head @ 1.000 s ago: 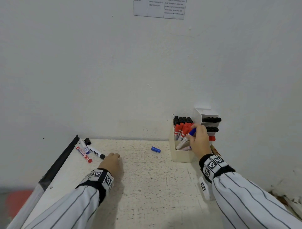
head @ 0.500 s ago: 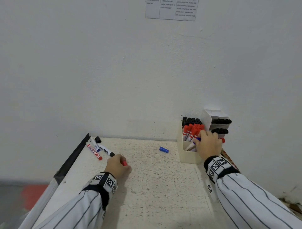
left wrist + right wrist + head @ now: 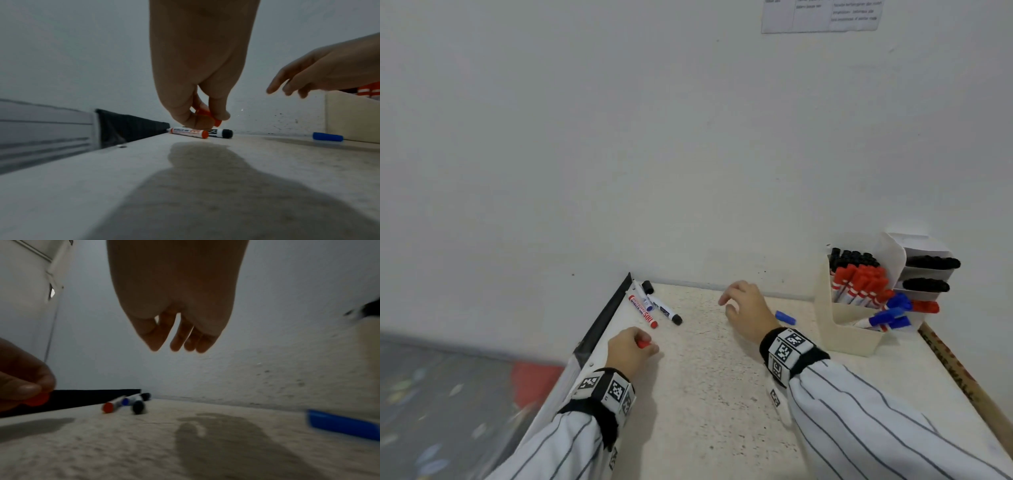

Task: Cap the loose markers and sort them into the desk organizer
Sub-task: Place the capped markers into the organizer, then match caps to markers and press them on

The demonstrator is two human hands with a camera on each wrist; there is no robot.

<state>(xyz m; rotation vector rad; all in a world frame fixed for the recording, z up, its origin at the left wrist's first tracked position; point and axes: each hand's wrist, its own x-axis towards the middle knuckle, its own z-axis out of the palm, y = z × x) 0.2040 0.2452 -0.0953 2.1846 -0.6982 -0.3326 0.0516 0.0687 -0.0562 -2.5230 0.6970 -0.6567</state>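
My left hand (image 3: 635,347) pinches a red cap (image 3: 643,344) (image 3: 207,116) just above the table near its left edge. Beyond it lie three loose markers: a red one (image 3: 643,311) (image 3: 188,132), a blue one (image 3: 643,296) and a black one (image 3: 666,310) (image 3: 138,407), with a loose black cap (image 3: 647,287) behind them. My right hand (image 3: 743,308) (image 3: 174,344) hovers empty over the table's middle, fingers relaxed. A blue cap (image 3: 785,317) (image 3: 341,425) lies to its right. The cream desk organizer (image 3: 849,334) holds black, red and blue markers.
The white speckled table (image 3: 715,394) meets the wall at the back and has a black strip (image 3: 602,320) along its left edge. A wooden ruler (image 3: 955,373) lies along the right edge. A white tiered holder (image 3: 924,270) with black markers stands behind the organizer.
My right hand left the blue marker in the organizer and moved left, empty, over the table's middle. My left hand picked up the red cap and still pinches it.
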